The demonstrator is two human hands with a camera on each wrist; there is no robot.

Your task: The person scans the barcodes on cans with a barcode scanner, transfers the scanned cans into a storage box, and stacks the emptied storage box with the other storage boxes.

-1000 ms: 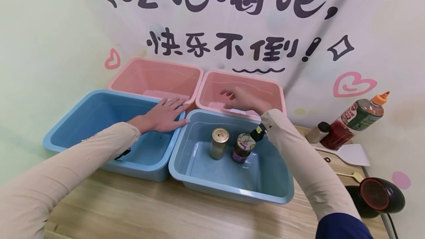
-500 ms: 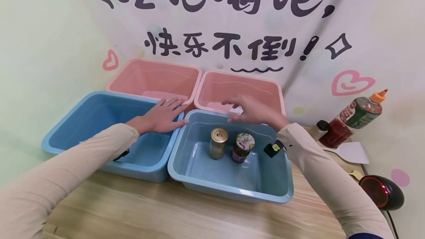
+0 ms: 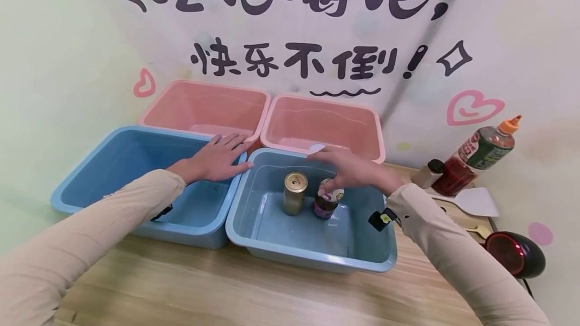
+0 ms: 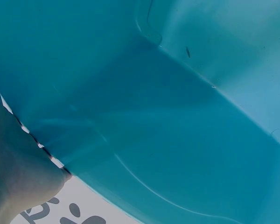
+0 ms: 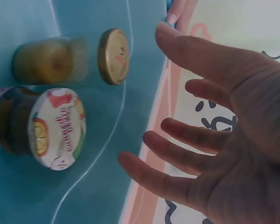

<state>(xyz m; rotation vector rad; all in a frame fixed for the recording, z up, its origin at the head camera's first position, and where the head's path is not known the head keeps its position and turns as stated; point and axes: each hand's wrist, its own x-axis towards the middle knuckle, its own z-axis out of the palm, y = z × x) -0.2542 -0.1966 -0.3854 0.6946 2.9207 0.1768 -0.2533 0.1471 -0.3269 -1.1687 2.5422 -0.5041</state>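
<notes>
My left hand (image 3: 214,161) lies flat with its fingers spread over the rims where the left blue bin (image 3: 192,226) meets its neighbours; only part of it shows in the left wrist view. Above the back of the right blue bin (image 3: 290,253) hovers my right hand (image 3: 351,167), fingers apart and holding nothing. Two jars stand upright in that bin. One is a tall glass jar (image 3: 293,202) with a gold lid and yellowish contents. Beside it is a shorter dark jar (image 5: 18,119) with a patterned white lid, partly covered by my right thumb in the head view.
Two pink bins, a left one (image 3: 213,104) and a right one (image 3: 326,119), stand behind the blue ones. A small white item (image 3: 317,148) shows in the right one. At right are a red sauce bottle (image 3: 471,157), a shaker (image 3: 430,172), a white spatula (image 3: 476,201) and a black-red object (image 3: 514,254).
My right hand has drawn back out of the right pink bin, toward me and to the right, and is now over the right blue bin near the jars. My left hand stays put.
</notes>
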